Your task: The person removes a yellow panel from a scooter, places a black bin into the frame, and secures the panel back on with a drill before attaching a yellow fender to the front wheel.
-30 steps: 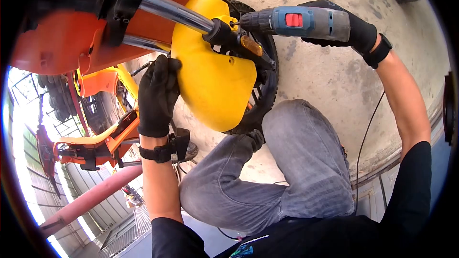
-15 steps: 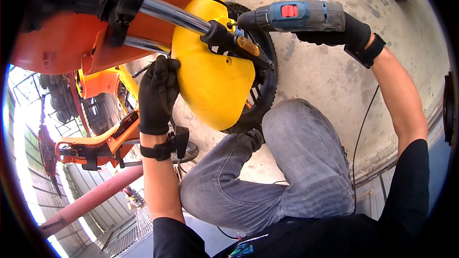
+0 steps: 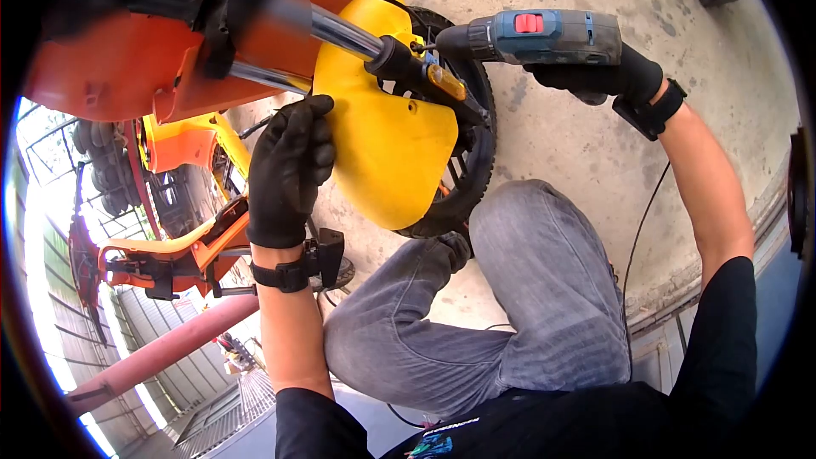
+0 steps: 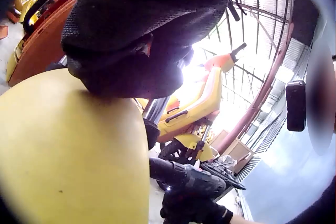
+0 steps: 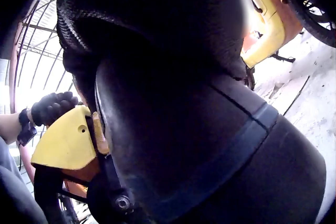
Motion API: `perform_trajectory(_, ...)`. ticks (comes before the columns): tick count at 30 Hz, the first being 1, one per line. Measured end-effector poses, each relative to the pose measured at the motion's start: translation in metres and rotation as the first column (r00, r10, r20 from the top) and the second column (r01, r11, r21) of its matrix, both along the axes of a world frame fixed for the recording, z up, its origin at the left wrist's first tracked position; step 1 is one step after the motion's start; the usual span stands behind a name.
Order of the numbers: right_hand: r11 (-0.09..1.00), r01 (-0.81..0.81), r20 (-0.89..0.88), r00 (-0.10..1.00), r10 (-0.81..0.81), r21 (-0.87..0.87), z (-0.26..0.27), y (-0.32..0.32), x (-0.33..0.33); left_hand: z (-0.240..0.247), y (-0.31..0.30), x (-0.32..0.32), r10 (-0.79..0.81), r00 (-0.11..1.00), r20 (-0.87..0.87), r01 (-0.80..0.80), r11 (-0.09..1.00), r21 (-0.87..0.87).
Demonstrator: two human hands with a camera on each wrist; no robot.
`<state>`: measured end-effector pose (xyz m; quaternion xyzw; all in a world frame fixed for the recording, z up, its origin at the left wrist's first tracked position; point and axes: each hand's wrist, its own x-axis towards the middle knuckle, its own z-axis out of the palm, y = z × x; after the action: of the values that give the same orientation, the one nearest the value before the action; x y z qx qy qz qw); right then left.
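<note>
My gloved right hand (image 3: 608, 76) grips the handle of a blue-grey cordless drill (image 3: 557, 36), also seen close up from behind in the right wrist view. The drill points left, its tip right at a small bolt spot (image 3: 417, 47) on the yellow front fender (image 3: 387, 153) of a motorbike, beside the chrome fork leg (image 3: 344, 31). My gloved left hand (image 3: 289, 161) is at the fender's near edge, fingers curled, fingertips against the yellow plastic. In the left wrist view, the dark glove (image 4: 142, 35) hides the space between its fingers, so I cannot tell what it holds.
The front wheel (image 3: 484, 153) stands behind the fender, with an orange reflector (image 3: 445, 82) on the fork. Orange bodywork (image 3: 110, 76) fills the upper left. Another orange bike (image 3: 178, 242) and a red pole (image 3: 170, 353) are on the left. A dark cable (image 3: 648, 229) hangs at the right.
The drill first drew slightly left, then shifted back right and a little down, staying close to the fork. The left hand moved slightly right, and its fingers look more curled.
</note>
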<state>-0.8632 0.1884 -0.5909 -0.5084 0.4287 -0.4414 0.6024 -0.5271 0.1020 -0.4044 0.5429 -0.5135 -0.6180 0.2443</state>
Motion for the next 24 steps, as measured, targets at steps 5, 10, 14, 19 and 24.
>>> perform_trajectory(5,0.994,0.092,0.049,0.994,-0.095,0.053,0.001,0.013,0.003,0.005,0.007,-0.008,-0.076,0.996,-0.049,0.079,0.996,0.044)
perform_trajectory(10,0.955,0.191,0.043,0.978,-0.206,0.226,0.042,0.045,0.007,0.005,0.013,-0.025,-0.124,0.985,-0.12,0.138,0.983,0.12)
perform_trajectory(14,0.935,0.14,0.025,0.987,-0.157,0.326,0.045,0.063,0.008,0.0,0.016,-0.039,-0.168,0.967,-0.19,0.206,0.957,0.203)
perform_trajectory(19,0.909,0.073,0.189,0.968,-0.164,0.41,0.072,0.08,0.018,-0.01,0.023,-0.056,-0.145,0.947,-0.288,0.229,0.931,0.284)
perform_trajectory(24,0.87,0.078,0.126,0.979,-0.159,0.486,0.082,0.078,0.025,-0.014,0.027,-0.056,-0.172,0.934,-0.312,0.277,0.901,0.334)
